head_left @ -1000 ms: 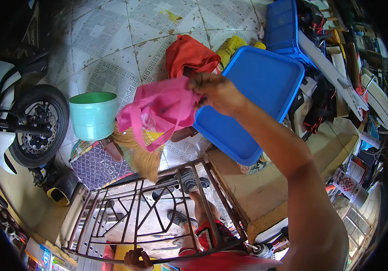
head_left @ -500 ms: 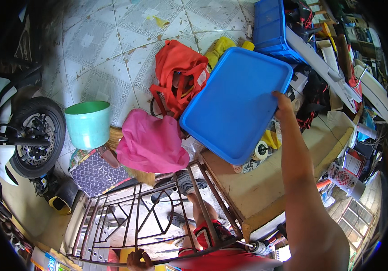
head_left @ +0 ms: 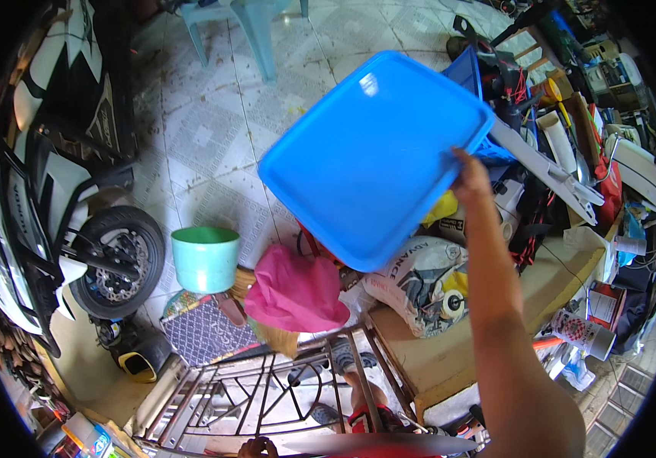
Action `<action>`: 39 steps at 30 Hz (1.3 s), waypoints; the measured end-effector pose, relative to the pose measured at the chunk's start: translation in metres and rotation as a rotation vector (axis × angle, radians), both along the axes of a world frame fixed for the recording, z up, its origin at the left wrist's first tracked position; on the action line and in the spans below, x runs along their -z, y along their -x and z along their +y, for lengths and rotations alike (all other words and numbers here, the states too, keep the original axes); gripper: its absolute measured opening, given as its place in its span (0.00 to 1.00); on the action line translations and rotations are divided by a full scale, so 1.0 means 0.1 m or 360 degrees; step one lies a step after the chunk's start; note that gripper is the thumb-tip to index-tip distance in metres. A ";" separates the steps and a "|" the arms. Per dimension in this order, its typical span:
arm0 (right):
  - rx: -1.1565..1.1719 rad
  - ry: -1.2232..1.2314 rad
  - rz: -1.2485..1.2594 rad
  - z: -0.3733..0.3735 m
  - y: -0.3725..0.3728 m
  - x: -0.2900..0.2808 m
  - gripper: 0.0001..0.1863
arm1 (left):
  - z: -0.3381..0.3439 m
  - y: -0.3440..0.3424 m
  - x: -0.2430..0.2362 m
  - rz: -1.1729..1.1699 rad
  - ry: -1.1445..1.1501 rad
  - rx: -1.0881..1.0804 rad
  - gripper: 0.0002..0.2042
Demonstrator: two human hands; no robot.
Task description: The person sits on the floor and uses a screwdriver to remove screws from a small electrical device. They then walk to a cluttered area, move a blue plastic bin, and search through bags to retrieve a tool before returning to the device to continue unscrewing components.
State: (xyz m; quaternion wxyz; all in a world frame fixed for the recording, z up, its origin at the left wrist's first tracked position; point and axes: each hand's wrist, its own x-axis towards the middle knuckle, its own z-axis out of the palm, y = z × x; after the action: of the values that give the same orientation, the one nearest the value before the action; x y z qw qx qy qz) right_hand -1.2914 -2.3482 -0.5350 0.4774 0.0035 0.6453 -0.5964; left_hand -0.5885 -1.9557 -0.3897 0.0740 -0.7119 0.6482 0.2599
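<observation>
A wide blue plastic tray [head_left: 373,160] with rounded corners and a raised rim hangs tilted in front of me. My right hand [head_left: 471,179] is closed on its right edge, arm stretched forward. At the lower edge, my left hand [head_left: 257,447] is curled over the top rail of a low brown metal gate [head_left: 267,397]; only its knuckles show. Under the tray's near side lies a printed white sack [head_left: 419,282]. A pink cloth bundle [head_left: 293,290] sits beyond the gate, and the tray hides most of a red bag behind it.
A green bucket [head_left: 206,259] stands left of the pink bundle, beside a motorbike's front wheel [head_left: 119,259]. A patterned mat [head_left: 209,332] lies by the gate. Cluttered tools and a blue crate [head_left: 464,74] fill the right side. A pale blue plastic chair [head_left: 255,34] stands far off.
The tray has moved up and left in my right hand, uncovering the printed sack and covering most of the red bag. My view has tilted up, bringing the chair and more of the motorbike in.
</observation>
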 end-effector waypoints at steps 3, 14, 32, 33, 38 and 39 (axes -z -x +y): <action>0.0052 0.0259 -0.0234 -0.15 -0.65 0.66 0.16 | 0.02 -0.04 0.02 0.0046 -0.0009 0.0002 0.09; 0.0651 0.0268 -0.0287 -0.23 -1.68 1.42 0.21 | 0.33 -0.45 0.37 0.0089 -0.0155 0.0098 0.09; 0.1006 0.0890 0.0699 0.75 2.86 -3.14 0.11 | -0.01 -0.09 0.53 0.0084 0.0021 0.0535 0.16; 0.0955 0.0897 0.0720 1.01 2.98 -3.48 0.10 | -0.01 -0.10 0.59 0.0097 -0.0034 0.0437 0.17; 0.1381 0.1000 0.0991 3.13 2.90 -4.49 0.22 | 0.16 -0.40 0.90 -0.0103 0.0161 0.0441 0.18; 0.1489 0.0924 0.1004 3.59 2.81 -4.50 0.24 | 0.15 -0.47 1.00 -0.0287 -0.0322 0.0190 0.19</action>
State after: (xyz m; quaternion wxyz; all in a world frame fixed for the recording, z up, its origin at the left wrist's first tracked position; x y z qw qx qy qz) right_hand -1.5726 -1.9896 -0.0848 -0.0654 -0.0202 0.4972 -0.8650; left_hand -0.5411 -1.9407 -0.4893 0.2185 -0.6816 0.6505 0.2539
